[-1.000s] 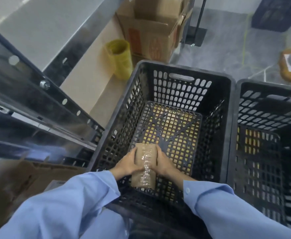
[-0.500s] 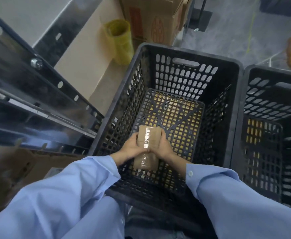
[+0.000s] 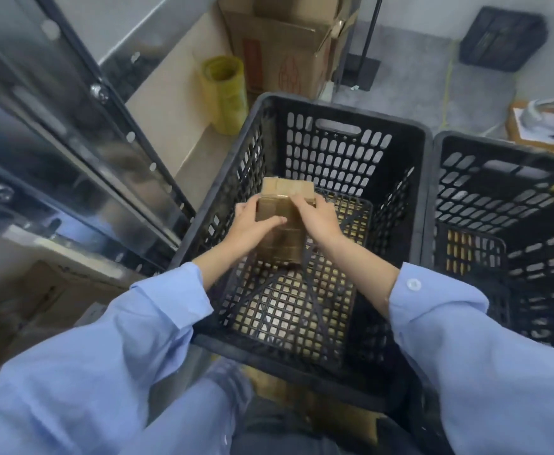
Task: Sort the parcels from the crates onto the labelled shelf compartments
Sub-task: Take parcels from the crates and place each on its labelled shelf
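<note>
Brown taped parcel (image 3: 282, 234) held between both hands inside the near black crate (image 3: 334, 149), over its mesh floor. I cannot tell if its lower end touches the mesh. Left hand (image 3: 252, 226) grips the parcel's left side, fingers laid across the front face. Right hand (image 3: 320, 220) grips the upper right edge, fingers curled over the top. Both grips are tight on the parcel. Light blue sleeves (image 3: 157, 310) reach in over the near rim.

The crate walls ring the parcel on all four sides. A second black crate (image 3: 486, 178) sits right against the first crate's right wall. The metal shelf frame (image 3: 82, 103) is close on the left, its slanted upright running down to the crate's left wall. A yellow roll (image 3: 224, 93) stands beyond the crate's far left corner, with an open cardboard box (image 3: 282, 50) behind it. Another cardboard box (image 3: 39, 297) sits low under the shelf, blurred. A dark crate (image 3: 502, 37) is far off on the grey floor.
</note>
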`<state>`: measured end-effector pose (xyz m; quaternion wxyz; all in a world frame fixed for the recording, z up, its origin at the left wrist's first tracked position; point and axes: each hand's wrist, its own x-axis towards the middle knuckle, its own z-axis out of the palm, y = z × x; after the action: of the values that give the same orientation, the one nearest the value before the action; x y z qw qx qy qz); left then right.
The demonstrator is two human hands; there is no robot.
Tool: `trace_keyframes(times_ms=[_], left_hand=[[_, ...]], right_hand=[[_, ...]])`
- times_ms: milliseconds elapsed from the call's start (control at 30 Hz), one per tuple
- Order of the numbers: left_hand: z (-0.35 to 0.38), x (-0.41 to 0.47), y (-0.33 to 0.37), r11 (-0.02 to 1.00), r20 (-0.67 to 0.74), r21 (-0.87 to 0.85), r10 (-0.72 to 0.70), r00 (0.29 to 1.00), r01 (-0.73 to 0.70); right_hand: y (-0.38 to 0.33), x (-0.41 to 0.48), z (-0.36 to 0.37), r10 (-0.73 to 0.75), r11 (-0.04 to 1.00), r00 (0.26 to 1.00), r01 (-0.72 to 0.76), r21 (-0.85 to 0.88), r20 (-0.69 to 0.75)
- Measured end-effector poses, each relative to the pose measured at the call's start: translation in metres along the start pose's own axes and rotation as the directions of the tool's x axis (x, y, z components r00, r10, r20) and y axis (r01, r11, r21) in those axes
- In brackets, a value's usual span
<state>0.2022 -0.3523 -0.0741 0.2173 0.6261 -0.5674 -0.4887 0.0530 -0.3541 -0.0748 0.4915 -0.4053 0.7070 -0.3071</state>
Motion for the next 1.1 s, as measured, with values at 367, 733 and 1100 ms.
trace_keyframes(times_ms=[367,733,1100], left_hand=[[-0.009,-0.066,0.056,0.978,-0.164,-0.143,0.130,0.978,-0.154],[0.044,-0.184,0.067,0.950,-0.368,-0.094,0.244,0.897,-0.297],[0.074,-0.298,0.049,0.910,-0.634,-0.160,0.201,0.747,-0.381]], right_hand=[[-0.043,-0.053,-0.062,-0.184,0.982,0.980,0.179,0.061,0.080],[-0.018,-0.161,-0.116,-0.577,0.792,0.796,0.600,-0.112,0.185],[0.022,-0.235,-0.109,-0.716,0.652,0.592,0.756,0.053,0.368]])
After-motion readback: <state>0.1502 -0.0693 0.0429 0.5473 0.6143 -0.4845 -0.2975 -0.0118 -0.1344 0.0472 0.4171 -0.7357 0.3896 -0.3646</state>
